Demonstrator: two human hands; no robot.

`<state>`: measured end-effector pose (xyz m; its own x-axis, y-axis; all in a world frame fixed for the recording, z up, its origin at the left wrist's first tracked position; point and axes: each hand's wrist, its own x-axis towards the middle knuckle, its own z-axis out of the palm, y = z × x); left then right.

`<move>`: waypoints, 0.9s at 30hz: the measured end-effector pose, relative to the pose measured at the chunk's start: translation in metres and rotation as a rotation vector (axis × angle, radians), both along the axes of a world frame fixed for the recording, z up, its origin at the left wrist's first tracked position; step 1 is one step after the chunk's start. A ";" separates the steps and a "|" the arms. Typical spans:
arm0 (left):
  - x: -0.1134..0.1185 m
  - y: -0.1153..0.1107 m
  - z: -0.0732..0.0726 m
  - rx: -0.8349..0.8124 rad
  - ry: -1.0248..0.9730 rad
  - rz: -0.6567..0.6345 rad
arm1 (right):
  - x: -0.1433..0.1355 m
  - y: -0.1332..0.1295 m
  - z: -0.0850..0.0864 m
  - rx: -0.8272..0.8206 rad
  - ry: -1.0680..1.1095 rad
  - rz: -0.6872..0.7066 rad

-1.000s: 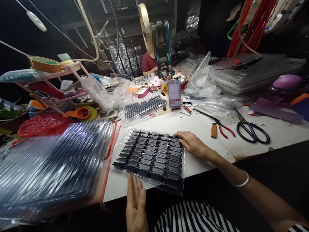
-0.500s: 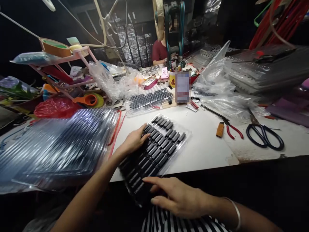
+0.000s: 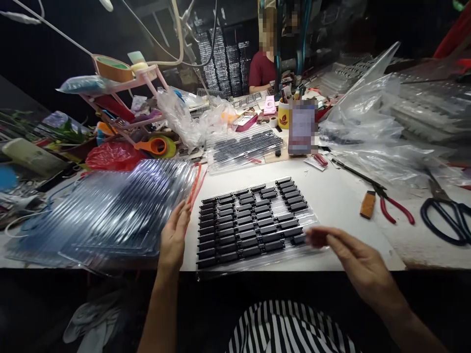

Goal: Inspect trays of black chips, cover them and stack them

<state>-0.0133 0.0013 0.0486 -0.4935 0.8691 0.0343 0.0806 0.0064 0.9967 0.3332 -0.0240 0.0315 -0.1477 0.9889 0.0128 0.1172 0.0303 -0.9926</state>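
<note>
A clear plastic tray (image 3: 312, 220) lies flat near the table's front edge, with rows of black ribbed parts (image 3: 247, 228) in it and some gaps at the right. My left hand (image 3: 174, 235) is between this tray and the stacked clear trays, fingers close together; whether they grip anything is hidden. At the tray's right end my right hand (image 3: 355, 260) pinches a small dark reddish piece (image 3: 317, 237), blurred by motion.
Stacked clear trays (image 3: 121, 211) fill the left. Pliers (image 3: 392, 203), an orange-brown block (image 3: 368, 204) and scissors (image 3: 447, 215) lie right. Behind are a phone (image 3: 302, 128), a yellow cup (image 3: 283, 115) and plastic bags (image 3: 364, 117). Across the table sits a person (image 3: 262, 71).
The tray of black parts has turned from slanted to nearly level with the table edge and lies flat. My left hand has left it; my right hand has moved right. The view has shifted.
</note>
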 end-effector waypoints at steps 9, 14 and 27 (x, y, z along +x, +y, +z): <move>0.027 -0.020 -0.027 0.026 -0.220 -0.013 | -0.032 0.059 -0.011 0.149 -0.570 0.099; 0.035 -0.011 -0.031 0.036 -0.212 -0.091 | -0.031 0.071 -0.001 0.241 -0.703 -0.009; 0.018 0.000 -0.037 -0.041 -0.053 -0.122 | -0.006 0.118 -0.012 0.205 -0.696 -0.071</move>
